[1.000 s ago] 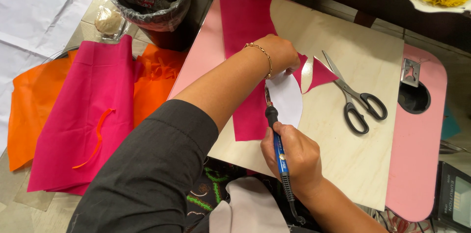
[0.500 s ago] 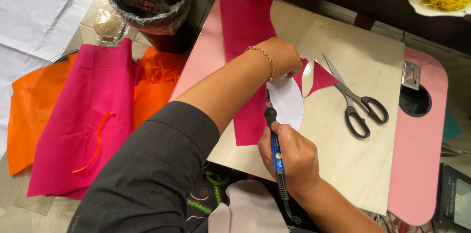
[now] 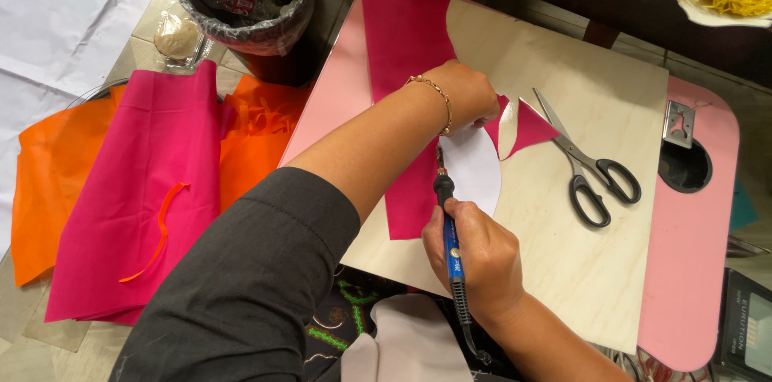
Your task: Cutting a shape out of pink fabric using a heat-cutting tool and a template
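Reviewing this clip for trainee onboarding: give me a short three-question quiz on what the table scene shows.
1. True or false: the scissors lie untouched on the wooden board.
2. Which hand holds the blue-handled corded tool? A) left B) right
3. What does the left hand press down?

Key:
1. True.
2. B, the right hand.
3. A white rounded template on the magenta fabric.

one scissors [image 3: 591,169], one blue tool [image 3: 450,249], one bin [image 3: 245,4], two hands [image 3: 474,257]
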